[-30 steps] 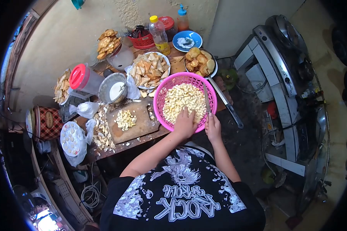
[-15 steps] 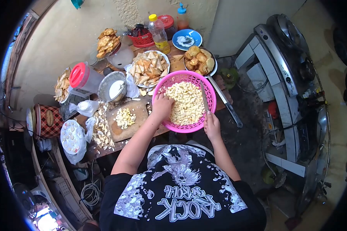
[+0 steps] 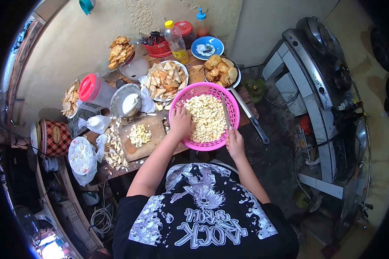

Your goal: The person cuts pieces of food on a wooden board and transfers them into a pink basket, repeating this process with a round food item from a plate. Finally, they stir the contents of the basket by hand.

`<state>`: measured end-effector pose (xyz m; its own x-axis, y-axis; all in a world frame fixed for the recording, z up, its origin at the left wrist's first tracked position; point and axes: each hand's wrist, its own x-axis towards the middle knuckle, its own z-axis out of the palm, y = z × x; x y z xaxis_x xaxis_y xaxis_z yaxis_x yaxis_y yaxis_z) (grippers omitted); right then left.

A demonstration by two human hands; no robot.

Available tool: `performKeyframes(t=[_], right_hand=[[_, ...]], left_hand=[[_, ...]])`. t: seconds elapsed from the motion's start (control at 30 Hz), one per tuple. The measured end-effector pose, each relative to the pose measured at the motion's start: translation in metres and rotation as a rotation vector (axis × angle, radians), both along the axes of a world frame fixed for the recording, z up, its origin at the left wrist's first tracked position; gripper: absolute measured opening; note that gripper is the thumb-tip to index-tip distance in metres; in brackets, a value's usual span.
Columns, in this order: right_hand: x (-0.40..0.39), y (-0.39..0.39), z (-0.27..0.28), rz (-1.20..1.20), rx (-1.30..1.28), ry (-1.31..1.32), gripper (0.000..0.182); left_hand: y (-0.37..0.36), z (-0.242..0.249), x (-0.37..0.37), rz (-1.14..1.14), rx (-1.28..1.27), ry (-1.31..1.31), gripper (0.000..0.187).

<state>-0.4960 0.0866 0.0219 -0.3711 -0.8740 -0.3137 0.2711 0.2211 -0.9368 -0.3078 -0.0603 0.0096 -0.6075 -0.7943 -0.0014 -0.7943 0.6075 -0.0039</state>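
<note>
A pink perforated plastic basket [image 3: 234, 98] sits at the front of the table, holding many small pale-yellow diced pieces [image 3: 207, 118]. My left hand [image 3: 181, 123] lies over the basket's left side, its fingers apart and beside the pieces; nothing shows in its grasp. On the basket's right side, my right hand [image 3: 234, 144] is closed around the handle of a knife [image 3: 225, 113]. The blade points away from me along the inside of the basket. To the left, a wooden cutting board [image 3: 132, 149] carries a small heap of diced pieces [image 3: 139, 135].
Peelings [image 3: 114, 149] lie left of the board. Behind stand a metal pot [image 3: 115, 103] with white contents, a plate of folded triangular pastries [image 3: 166, 80], and a pan of fried pieces [image 3: 222, 71] whose handle [image 3: 250, 114] juts rightward. A stove [image 3: 307, 64] stands far right.
My left hand has drawn back from the diced pieces towards the basket's left side. My right hand keeps its hold on the knife. The whole view has shifted slightly.
</note>
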Motion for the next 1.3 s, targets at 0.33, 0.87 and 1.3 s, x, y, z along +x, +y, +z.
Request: performKeyframes(t=[0.33, 0.87, 1.3], right_hand=[[-0.001, 0.0, -0.004, 0.01, -0.013, 0.014, 0.034], [-0.001, -0.001, 0.001, 0.01, 0.014, -0.006, 0.034], [-0.001, -0.002, -0.001, 0.027, 0.022, 0.078, 0.033]], left_hand=[[-0.016, 0.019, -0.001, -0.055, 0.493, 0.027, 0.038], [-0.024, 0.004, 0.009, 0.387, 0.808, 1.076, 0.027], [-0.006, 0.033, 0.007, 0.591, 1.077, 1.401, 0.022]])
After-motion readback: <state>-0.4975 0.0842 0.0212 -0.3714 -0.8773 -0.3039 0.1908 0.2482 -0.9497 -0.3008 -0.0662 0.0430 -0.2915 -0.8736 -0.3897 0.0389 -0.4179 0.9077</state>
